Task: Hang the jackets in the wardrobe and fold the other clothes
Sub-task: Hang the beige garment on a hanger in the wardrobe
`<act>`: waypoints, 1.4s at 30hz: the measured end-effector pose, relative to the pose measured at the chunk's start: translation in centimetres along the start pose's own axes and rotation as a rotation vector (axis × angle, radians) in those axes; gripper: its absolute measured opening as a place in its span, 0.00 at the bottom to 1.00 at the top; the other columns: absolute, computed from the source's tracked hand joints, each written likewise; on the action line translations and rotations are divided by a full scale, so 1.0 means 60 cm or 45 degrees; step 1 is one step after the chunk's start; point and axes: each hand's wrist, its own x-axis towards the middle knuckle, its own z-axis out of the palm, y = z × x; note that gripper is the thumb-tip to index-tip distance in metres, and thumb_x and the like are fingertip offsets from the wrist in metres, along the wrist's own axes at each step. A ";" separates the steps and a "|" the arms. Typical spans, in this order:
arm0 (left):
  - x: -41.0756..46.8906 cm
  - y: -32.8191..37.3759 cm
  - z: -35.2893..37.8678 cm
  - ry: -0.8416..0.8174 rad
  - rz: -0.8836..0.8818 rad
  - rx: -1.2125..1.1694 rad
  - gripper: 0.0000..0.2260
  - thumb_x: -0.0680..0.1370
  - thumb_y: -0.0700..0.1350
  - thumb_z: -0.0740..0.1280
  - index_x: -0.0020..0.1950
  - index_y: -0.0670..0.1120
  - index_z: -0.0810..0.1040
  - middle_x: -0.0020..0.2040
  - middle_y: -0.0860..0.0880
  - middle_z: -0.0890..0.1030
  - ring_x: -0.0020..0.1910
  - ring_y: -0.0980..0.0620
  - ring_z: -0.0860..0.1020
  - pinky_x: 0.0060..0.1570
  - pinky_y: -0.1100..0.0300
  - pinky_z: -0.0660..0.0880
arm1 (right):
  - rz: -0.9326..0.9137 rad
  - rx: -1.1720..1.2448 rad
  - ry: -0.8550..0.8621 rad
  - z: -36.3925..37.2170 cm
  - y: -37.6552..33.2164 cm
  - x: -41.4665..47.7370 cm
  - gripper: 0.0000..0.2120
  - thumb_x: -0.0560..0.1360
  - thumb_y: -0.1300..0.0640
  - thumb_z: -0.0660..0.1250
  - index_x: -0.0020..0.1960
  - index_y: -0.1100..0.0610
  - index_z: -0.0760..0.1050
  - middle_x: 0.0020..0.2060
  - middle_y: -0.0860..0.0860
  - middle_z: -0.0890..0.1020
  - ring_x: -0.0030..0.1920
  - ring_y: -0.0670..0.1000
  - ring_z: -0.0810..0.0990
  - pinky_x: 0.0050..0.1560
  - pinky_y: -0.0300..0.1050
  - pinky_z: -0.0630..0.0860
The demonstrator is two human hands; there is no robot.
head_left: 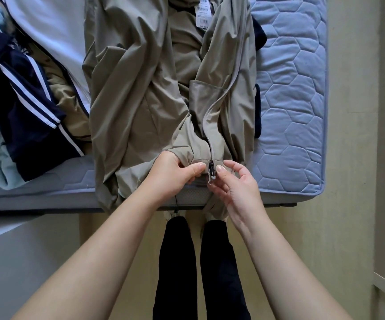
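Both hands (173,173) (235,183) pinch-tight on jacket (129,88) zipper (211,169)

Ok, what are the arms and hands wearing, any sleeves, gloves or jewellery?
Both forearms are bare to the frame edge, no sleeves showing. The left hand and right hand have no gloves, rings or watch; the visible nails look short and unpainted.

2 bare forearms (108,239), black trousers (177,262), pale shoes (171,214)

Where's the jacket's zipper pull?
In the head view, the zipper pull sits at the bottom of the jacket, near the mattress edge, between the left hand and right hand.
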 end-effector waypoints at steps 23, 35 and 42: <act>0.005 -0.013 -0.019 -0.014 -0.195 0.365 0.17 0.76 0.46 0.67 0.35 0.33 0.75 0.31 0.41 0.75 0.32 0.48 0.71 0.41 0.48 0.73 | -1.395 -2.273 -0.402 0.025 -0.058 0.019 0.08 0.65 0.70 0.73 0.35 0.63 0.75 0.31 0.57 0.75 0.31 0.59 0.75 0.25 0.45 0.67; 0.006 -0.005 -0.025 0.043 -0.206 0.102 0.11 0.78 0.46 0.66 0.38 0.42 0.81 0.29 0.48 0.77 0.28 0.51 0.72 0.37 0.57 0.69 | -1.481 -2.351 -0.505 0.057 -0.080 0.023 0.10 0.64 0.69 0.75 0.33 0.64 0.73 0.28 0.57 0.75 0.26 0.58 0.74 0.25 0.40 0.61; -0.026 -0.035 0.001 -0.013 -0.249 0.333 0.13 0.77 0.50 0.66 0.40 0.42 0.82 0.40 0.40 0.83 0.41 0.43 0.78 0.46 0.52 0.74 | -1.461 -2.471 -0.343 0.057 -0.124 0.077 0.06 0.75 0.65 0.65 0.40 0.66 0.74 0.38 0.62 0.77 0.37 0.64 0.77 0.32 0.48 0.63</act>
